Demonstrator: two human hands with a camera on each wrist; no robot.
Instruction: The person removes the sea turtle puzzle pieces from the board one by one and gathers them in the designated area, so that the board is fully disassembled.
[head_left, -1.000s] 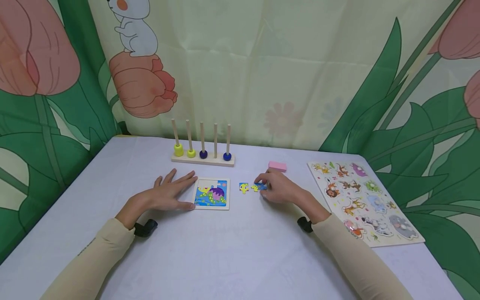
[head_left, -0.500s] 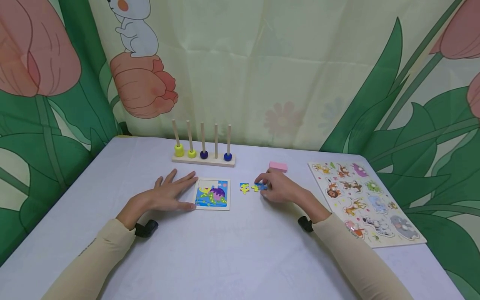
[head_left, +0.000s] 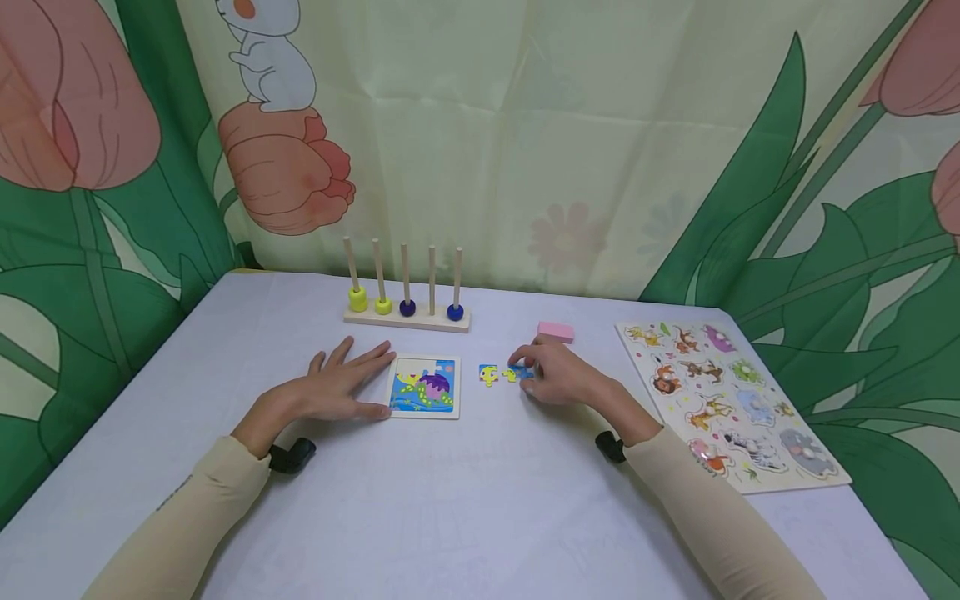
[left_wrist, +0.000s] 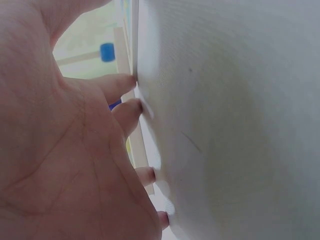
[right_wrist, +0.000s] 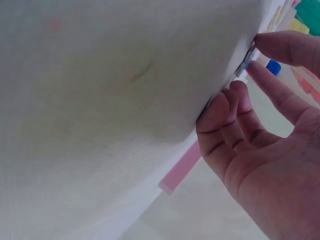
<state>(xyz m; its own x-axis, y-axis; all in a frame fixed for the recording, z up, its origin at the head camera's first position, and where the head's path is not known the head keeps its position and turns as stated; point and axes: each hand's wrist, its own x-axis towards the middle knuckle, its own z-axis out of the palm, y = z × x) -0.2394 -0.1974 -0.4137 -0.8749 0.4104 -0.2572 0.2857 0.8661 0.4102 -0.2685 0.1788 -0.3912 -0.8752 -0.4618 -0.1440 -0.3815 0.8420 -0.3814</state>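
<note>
A small square jigsaw puzzle tray [head_left: 458, 392] with a purple-shelled turtle picture lies mid-table in the head view; pale bare board shows at its upper left. My left hand [head_left: 333, 387] rests beside it with fingers spread, index fingertip and thumb at the tray's left edge. To the right of the tray lies a yellow and blue jigsaw piece [head_left: 488, 374]. Just beyond that piece, my right hand [head_left: 558, 373] pinches another blue and yellow jigsaw piece [head_left: 517, 374] between thumb and index finger, at table level. That held piece [right_wrist: 244, 62] appears edge-on in the right wrist view, its far part hidden.
Behind the tray stands a wooden peg rack [head_left: 405, 320] with yellow and dark blue beads. A pink block [head_left: 555, 332] lies behind my right hand. On the right is a large animal knob puzzle board [head_left: 731, 408], partly beneath the right sleeve. A printed curtain [head_left: 570, 150] backs the table.
</note>
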